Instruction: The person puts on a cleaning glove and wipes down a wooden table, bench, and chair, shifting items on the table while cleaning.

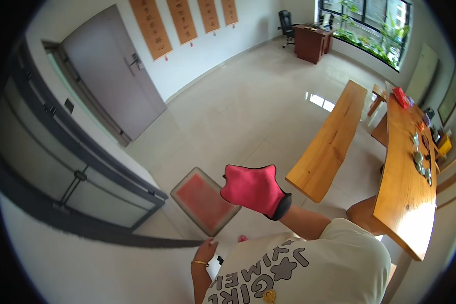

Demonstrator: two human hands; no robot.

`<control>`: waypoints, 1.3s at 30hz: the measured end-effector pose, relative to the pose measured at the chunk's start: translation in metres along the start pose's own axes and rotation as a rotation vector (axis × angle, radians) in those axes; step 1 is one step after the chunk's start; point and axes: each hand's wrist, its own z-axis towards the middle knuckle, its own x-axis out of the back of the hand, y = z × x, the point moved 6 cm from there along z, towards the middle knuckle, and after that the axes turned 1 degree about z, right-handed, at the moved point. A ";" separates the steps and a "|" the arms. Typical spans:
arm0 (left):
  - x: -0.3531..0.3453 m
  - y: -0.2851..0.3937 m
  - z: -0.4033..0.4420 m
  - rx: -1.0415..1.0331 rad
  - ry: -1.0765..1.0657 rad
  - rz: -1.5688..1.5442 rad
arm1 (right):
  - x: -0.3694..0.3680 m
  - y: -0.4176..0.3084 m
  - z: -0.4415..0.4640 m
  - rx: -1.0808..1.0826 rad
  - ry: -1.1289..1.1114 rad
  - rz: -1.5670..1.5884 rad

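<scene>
My right hand wears a pink mitt (253, 188) with a black cuff and is held out in front of my body. The mitt covers all its fingers, so their pose is hidden. Lower down, beside my shirt, is my left hand (206, 250), bare, with a gold bracelet (200, 263) at the wrist. Its fingers are curled in, and whatever they may hold cannot be made out. The end of a dark door frame (172, 242) appears right by this hand; contact is unclear. A red mat with a grey border (206, 200) lies on the floor beyond both hands.
A glass-panelled door (76, 167) stands at left, a grey door (114, 71) behind it. To the right are a long wooden bench (329, 144) and a wooden table (403, 187) bearing tea ware. A desk (313, 44) and an office chair (286, 25) stand far back.
</scene>
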 end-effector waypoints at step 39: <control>0.172 0.162 0.803 0.223 -0.392 0.279 | -0.195 0.602 0.370 -0.622 -0.143 -0.229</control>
